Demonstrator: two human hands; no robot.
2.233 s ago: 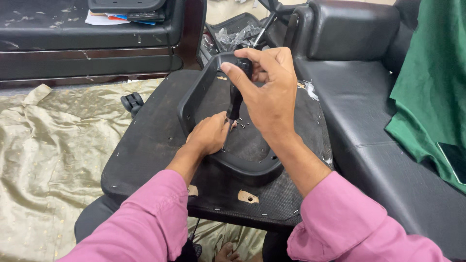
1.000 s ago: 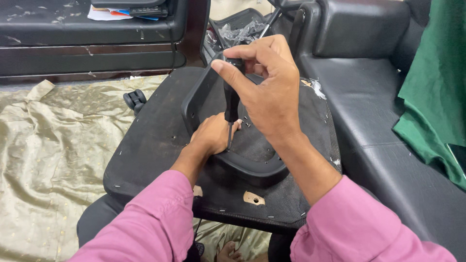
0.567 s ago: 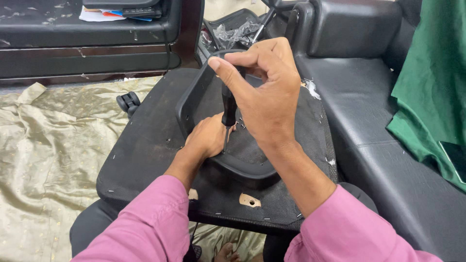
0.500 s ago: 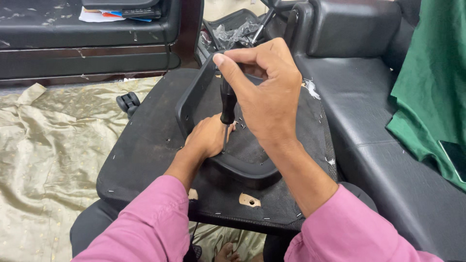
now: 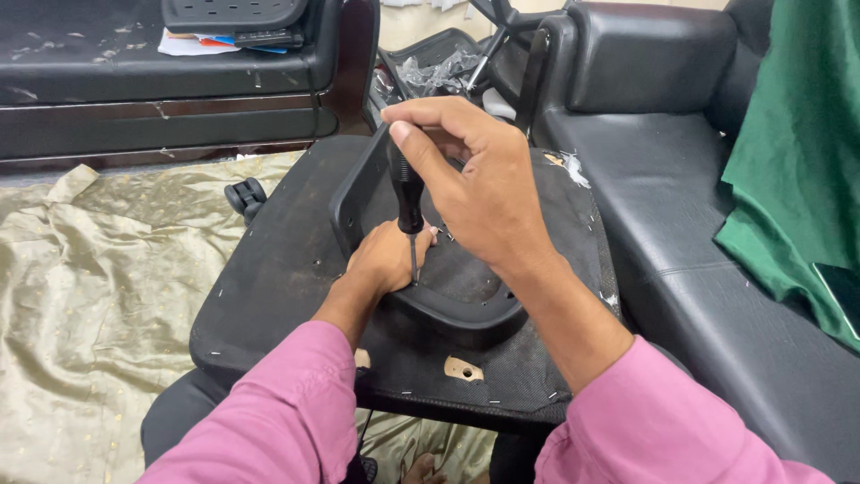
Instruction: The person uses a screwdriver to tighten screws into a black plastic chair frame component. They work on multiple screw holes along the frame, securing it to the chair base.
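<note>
An upturned black chair seat (image 5: 296, 269) lies across my lap, its fabric edge stapled down. A black plastic bracket (image 5: 457, 309) sits on its middle. My right hand (image 5: 475, 188) grips the black handle of a screwdriver (image 5: 408, 193), held upright with its thin shaft pointing down onto the bracket. My left hand (image 5: 387, 258) rests on the bracket at the shaft's tip, fingers curled around it. Both arms wear pink sleeves.
A black leather sofa (image 5: 681, 206) runs along the right, with green cloth (image 5: 797, 152) draped on it. Gold fabric (image 5: 90, 296) covers the floor at left. A castor wheel (image 5: 245, 197) lies by the seat. Black furniture with papers (image 5: 193, 40) stands behind.
My right hand has kept its hold on the screwdriver and shifted its fingers round the handle a little. The left hand stays at the tip.
</note>
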